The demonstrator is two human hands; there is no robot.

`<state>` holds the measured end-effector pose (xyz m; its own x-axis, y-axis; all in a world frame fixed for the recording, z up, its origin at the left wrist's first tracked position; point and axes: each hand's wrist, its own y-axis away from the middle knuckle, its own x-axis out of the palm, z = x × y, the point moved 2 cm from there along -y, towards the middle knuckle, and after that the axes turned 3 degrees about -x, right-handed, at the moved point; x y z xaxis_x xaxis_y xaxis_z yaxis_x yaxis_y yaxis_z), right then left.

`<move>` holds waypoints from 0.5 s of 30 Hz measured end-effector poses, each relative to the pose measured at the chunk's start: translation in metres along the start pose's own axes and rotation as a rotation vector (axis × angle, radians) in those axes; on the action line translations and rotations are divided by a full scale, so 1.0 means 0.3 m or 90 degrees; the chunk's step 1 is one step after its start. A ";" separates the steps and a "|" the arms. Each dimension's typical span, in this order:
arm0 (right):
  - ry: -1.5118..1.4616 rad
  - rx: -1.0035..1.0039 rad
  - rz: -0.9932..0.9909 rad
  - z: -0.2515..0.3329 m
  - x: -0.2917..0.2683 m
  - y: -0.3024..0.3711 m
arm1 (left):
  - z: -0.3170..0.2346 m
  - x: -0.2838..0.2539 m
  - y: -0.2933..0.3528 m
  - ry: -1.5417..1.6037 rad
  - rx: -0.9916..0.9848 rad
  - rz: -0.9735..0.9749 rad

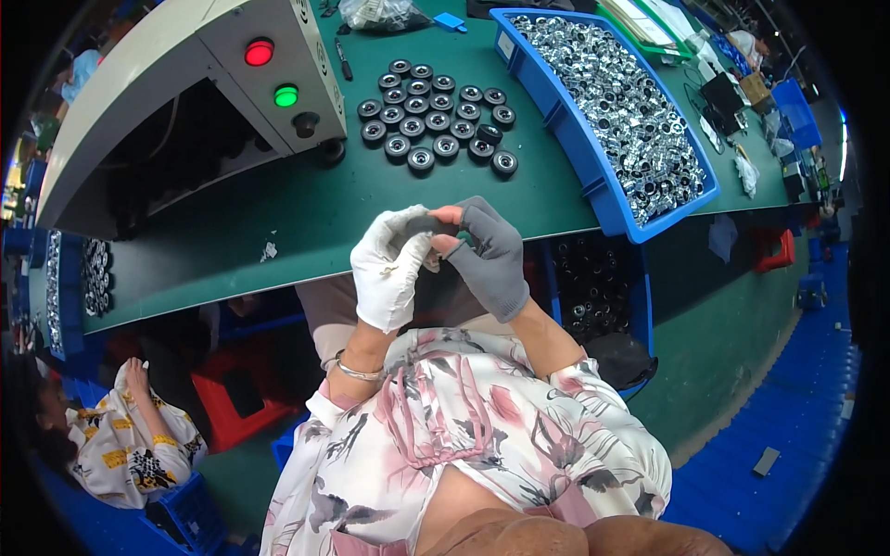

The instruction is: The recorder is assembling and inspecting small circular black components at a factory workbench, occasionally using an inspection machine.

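Observation:
In front of my chest, at the table's near edge, my two hands meet. My left hand [387, 269], in a white glove, is closed on a small dark part [426, 226]. My right hand [487, 258], in a grey glove with bare fingertips, pinches the same part from the other side. Fingers hide most of it, so its exact kind does not show. Beyond my hands, a group of small black wheels [438, 120] with silvery centres lies on the green table [306, 236]. One wheel [489, 135] rests tilted on top of others.
A cream machine [320, 79] with red and green lights stands at the left. A blue tray [561, 139] full of shiny metal parts is at the right. Below the table edge, a blue bin [640, 320] holds black parts. Another person [139, 431] sits at the lower left.

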<state>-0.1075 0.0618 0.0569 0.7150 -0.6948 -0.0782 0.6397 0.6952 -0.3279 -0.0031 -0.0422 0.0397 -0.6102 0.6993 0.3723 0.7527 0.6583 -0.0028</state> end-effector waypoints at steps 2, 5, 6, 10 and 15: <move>0.031 -0.017 0.007 -0.008 0.004 -0.001 | 0.010 -0.003 0.003 0.009 -0.017 -0.002; 0.076 -0.092 -0.003 -0.004 0.020 -0.007 | 0.007 -0.005 0.001 0.058 -0.054 -0.008; 0.093 -0.125 -0.014 0.011 0.029 -0.002 | 0.004 -0.006 0.003 0.100 -0.076 -0.011; 0.292 -0.311 -0.024 0.000 0.037 -0.012 | 0.015 -0.013 -0.007 0.150 -0.112 -0.029; 0.273 -0.278 -0.021 0.000 0.040 -0.030 | 0.030 -0.020 -0.021 0.105 -0.051 -0.030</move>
<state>-0.1047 0.0472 0.0590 0.4614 -0.7898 -0.4041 0.4192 0.5956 -0.6853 -0.0065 -0.0479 0.0292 -0.6013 0.6087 0.5176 0.7456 0.6604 0.0896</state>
